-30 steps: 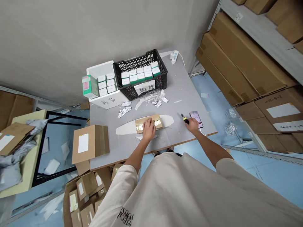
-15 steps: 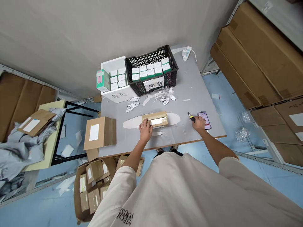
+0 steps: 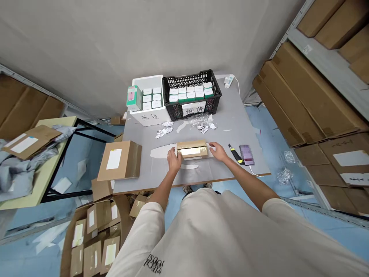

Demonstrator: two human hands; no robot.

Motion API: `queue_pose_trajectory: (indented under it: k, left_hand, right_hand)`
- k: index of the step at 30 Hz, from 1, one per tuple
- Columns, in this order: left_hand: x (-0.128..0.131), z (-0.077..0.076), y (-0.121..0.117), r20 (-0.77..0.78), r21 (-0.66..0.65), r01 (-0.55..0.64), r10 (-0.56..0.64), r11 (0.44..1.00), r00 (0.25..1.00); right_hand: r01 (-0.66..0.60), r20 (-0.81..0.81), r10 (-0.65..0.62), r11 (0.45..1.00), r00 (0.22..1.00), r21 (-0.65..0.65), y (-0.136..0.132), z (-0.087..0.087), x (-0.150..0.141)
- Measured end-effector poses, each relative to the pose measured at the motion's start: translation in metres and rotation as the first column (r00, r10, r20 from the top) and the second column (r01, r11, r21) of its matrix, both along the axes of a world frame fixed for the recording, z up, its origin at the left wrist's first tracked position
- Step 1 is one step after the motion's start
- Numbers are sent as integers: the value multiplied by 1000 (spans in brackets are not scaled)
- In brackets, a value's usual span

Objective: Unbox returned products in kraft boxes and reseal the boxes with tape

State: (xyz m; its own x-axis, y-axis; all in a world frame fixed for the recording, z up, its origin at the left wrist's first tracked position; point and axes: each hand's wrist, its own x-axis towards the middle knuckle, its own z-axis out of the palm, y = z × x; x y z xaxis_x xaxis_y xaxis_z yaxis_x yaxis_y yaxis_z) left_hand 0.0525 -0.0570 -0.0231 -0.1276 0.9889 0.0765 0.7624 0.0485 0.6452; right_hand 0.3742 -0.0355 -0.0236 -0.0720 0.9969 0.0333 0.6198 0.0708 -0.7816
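Observation:
A small taped cardboard box [image 3: 192,144] with a shiny strip along its front lies on the table in front of me. My left hand [image 3: 174,159] is at its left end, thumb against the front and fingers curled round the corner. At the right end, my right hand [image 3: 218,151] has its fingers apart, tips close by the box; whether they touch it I cannot tell. A black and yellow utility knife [image 3: 236,155] lies to the right of that hand, beside a phone [image 3: 246,154] with a white cable. Under the box is a white patch [image 3: 161,151] on the tabletop.
At the table's back stand a white bin [image 3: 148,117] and a black crate [image 3: 175,112] holding green-white boxes. Crumpled paper [image 3: 164,132] and plastic wrap [image 3: 198,120] lie before them. A larger carton [image 3: 115,161] sits left; a big open carton [image 3: 125,219] of parcels is below.
My right hand has let go of the utility knife beside the phone and moved left to the box's right end. My left hand has shifted from the box's top to its left end.

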Motion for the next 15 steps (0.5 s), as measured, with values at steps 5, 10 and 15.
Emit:
queue_pose_trajectory:
  k: [5,10,15]
  left_hand:
    - [-10,-14,5,140,27,69,-72,997,988]
    - [-15,-17,2,170,31,85,-90,996,981]
    - [-20,-15,-1,137,26,138,-140,990,981]
  right_hand:
    - [-17,-97,11,998,995,-60,6,15,-26]
    - [51,-95,-56,997,994,-61,16,27,-33]
    - [-134,148,133,991,980,-3,39,40,-37]
